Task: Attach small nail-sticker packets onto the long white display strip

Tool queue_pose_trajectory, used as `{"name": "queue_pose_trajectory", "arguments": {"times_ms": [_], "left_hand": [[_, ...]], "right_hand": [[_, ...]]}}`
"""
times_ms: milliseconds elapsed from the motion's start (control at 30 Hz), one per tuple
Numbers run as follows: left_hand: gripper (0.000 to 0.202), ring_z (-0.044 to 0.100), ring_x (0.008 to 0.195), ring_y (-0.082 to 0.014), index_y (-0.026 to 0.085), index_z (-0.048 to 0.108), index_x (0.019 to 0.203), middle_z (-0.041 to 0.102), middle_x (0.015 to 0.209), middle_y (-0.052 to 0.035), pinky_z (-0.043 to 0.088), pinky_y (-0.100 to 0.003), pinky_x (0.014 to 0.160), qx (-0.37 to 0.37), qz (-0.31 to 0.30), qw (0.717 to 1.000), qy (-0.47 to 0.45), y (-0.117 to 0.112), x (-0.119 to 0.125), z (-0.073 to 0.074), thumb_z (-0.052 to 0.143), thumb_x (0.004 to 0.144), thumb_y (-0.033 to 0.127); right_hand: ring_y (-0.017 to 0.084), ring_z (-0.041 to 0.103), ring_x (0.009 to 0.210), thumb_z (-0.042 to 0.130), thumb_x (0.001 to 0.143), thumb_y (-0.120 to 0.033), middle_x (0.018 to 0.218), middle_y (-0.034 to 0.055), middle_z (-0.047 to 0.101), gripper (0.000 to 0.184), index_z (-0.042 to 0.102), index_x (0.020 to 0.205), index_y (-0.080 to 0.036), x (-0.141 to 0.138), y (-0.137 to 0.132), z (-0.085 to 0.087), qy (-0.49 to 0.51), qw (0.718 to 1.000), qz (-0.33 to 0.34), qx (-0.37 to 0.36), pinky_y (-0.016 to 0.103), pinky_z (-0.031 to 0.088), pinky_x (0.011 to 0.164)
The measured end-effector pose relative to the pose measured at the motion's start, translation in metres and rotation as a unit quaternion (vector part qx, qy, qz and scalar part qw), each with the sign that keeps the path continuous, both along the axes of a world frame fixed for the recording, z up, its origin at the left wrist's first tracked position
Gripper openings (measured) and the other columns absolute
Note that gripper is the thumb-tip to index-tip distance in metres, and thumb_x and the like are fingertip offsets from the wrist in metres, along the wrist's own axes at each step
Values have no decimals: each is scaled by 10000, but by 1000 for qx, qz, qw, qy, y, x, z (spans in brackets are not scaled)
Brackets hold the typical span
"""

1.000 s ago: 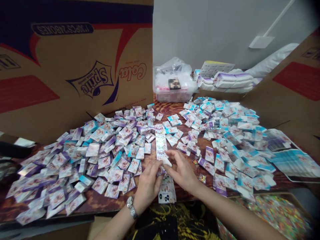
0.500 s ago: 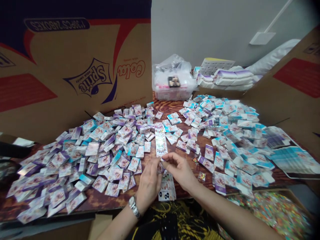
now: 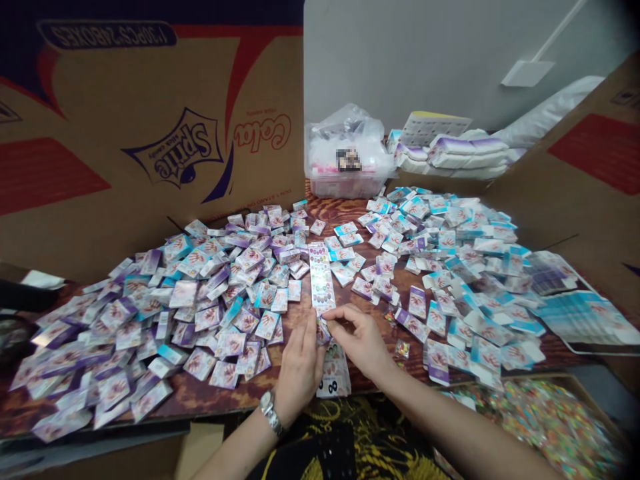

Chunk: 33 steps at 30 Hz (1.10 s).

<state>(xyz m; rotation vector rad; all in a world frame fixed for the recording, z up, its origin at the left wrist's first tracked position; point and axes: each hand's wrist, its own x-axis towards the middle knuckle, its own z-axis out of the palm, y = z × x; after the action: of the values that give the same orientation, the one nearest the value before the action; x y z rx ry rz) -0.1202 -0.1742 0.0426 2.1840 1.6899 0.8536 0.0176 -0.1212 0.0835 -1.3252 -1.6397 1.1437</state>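
A small white-and-purple carton point(image 3: 323, 331) is between my two hands, mostly hidden by the fingers. My left hand point(image 3: 299, 360), with a watch on its wrist, presses its closed fingers against the carton's left side. On the other side my right hand point(image 3: 364, 343) pinches the carton's upper end between thumb and forefinger. A strip of printed stickers point(image 3: 321, 277) lies flat just beyond the fingertips. Beneath my hands, nearer my body, are printed sheets point(image 3: 334, 375) with oval designs. A tiny clear bag of coloured candies point(image 3: 402, 349) lies right of my right hand.
Filled-looking cartons point(image 3: 200, 307) pile up on the left; more cartons point(image 3: 460, 267), several with open flaps, cover the right. A box of colourful small bags point(image 3: 555, 427) stands low at right. Large cardboard boxes point(image 3: 165, 167) and a plastic-wrapped bundle point(image 3: 347, 180) stand behind.
My right fingers have shifted slightly at the carton's upper end, and more of its purple print shows. My left hand stays on it. The view has tilted a little.
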Motion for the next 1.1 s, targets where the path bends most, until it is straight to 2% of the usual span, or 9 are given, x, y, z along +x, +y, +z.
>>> {"name": "queue_pose_trajectory", "arguments": {"times_ms": [133, 300, 500, 733, 867, 933, 1000, 1067, 1100], "left_hand": [[677, 509, 1110, -280, 146, 16, 1453, 487, 1253, -199, 464, -444, 901, 0, 3, 999, 42, 0, 0, -2, 370, 877, 117], [678, 496, 1083, -291, 97, -16, 1446, 467, 1232, -236, 456, -459, 879, -4, 10, 997, 79, 2, 0, 0, 371, 893, 159], [689, 424, 1155, -297, 81, -83, 1435, 383, 1302, -245, 431, -463, 911, -32, 5, 999, 42, 0, 3, 4, 345, 906, 185], [638, 442, 1123, -273, 114, -3, 1447, 415, 1280, -217, 406, -457, 937, -22, 13, 1000, 4, 2, 0, 11, 344, 918, 200], [621, 438, 1137, -270, 140, 38, 1448, 442, 1258, -196, 400, -445, 944, -15, 14, 1000, -12, 4, 3, 15, 351, 916, 195], [619, 452, 1118, -259, 134, 20, 1448, 447, 1259, -194, 406, -432, 936, -22, 23, 999, -17, 2, 5, 14, 330, 914, 183], [618, 471, 1088, -246, 134, 29, 1448, 464, 1244, -184, 423, -409, 916, -25, 26, 999, -5, 3, 2, 13, 332, 912, 186], [593, 498, 1023, -244, 132, 113, 1442, 511, 1175, -173, 454, -385, 856, -12, 21, 999, 39, 11, -12, 17, 359, 907, 206], [570, 512, 978, -248, 124, 180, 1429, 538, 1118, -169, 468, -376, 811, 1, 23, 997, 70, 18, -24, 22, 377, 904, 223]], "right_hand": [[180, 615, 819, 535, 810, -146, 854, 34, 647, 165, 677, 860, -213, 1, -3, 5, -34, 998, 16, 53, 320, 500, 754], [198, 592, 986, 444, 896, -171, 1057, 54, 646, 261, 602, 1092, -239, 2, -15, 6, -38, 993, 31, 105, 346, 475, 867], [196, 586, 977, 433, 909, -173, 1025, 64, 644, 267, 569, 1131, -231, 0, -27, 2, -50, 987, 36, 151, 341, 487, 845], [185, 596, 1014, 439, 915, -204, 1074, 69, 636, 260, 539, 1154, -227, -1, -26, 1, -28, 994, 30, 100, 336, 487, 887], [193, 568, 1093, 432, 915, -212, 1177, 86, 600, 304, 499, 1211, -218, -5, -31, -2, -10, 997, 14, 79, 360, 453, 951], [196, 537, 1145, 421, 921, -218, 1227, 93, 574, 323, 476, 1238, -217, -7, -33, -6, 11, 998, 29, 56, 376, 425, 987], [189, 525, 1167, 407, 933, -237, 1247, 90, 569, 333, 443, 1264, -223, -6, -31, -11, 55, 996, 64, 1, 378, 421, 997], [188, 525, 1170, 402, 941, -267, 1253, 85, 570, 339, 424, 1278, -234, -1, -21, -16, 81, 990, 106, -40, 380, 437, 983], [193, 519, 1176, 409, 939, -283, 1263, 82, 562, 345, 425, 1281, -239, 4, -13, -17, 72, 990, 117, -37, 387, 441, 978]]}}
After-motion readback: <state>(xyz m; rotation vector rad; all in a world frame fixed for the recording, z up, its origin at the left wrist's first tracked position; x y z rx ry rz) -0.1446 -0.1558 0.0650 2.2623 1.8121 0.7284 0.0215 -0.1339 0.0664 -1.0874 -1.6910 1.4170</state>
